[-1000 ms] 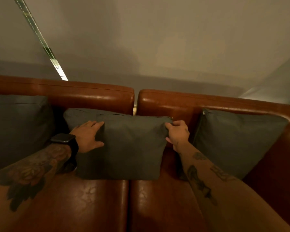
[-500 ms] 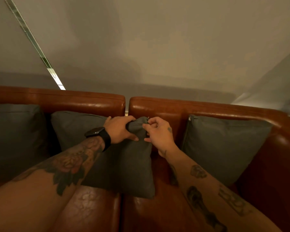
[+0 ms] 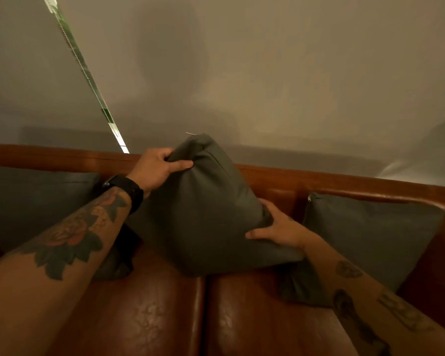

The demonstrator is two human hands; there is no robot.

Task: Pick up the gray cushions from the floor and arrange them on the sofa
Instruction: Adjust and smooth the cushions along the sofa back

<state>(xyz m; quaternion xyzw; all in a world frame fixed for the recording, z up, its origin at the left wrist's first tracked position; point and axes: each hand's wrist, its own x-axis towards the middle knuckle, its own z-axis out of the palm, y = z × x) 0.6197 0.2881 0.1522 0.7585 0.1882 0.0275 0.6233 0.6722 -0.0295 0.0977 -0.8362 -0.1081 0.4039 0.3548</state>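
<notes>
A gray cushion (image 3: 211, 211) stands tilted on one corner in the middle of the brown leather sofa (image 3: 149, 312). My left hand (image 3: 156, 169) pinches its raised top corner, where a small zip pull sticks out. My right hand (image 3: 280, 227) grips the cushion's lower right edge. A second gray cushion (image 3: 370, 237) leans against the backrest on the right. A third gray cushion (image 3: 36, 204) rests against the backrest on the left, partly hidden behind my left forearm.
The sofa's curved backrest (image 3: 344, 186) runs across the view, with a plain beige wall (image 3: 267, 73) behind it. A thin bright strip (image 3: 88, 78) runs diagonally down the wall to the backrest. The two seat pads meet at a seam below the cushion.
The middle cushion has been turned from lying flat against the backrest to standing on a corner. My left hand rose with the top corner; my right hand dropped to the lower right edge.
</notes>
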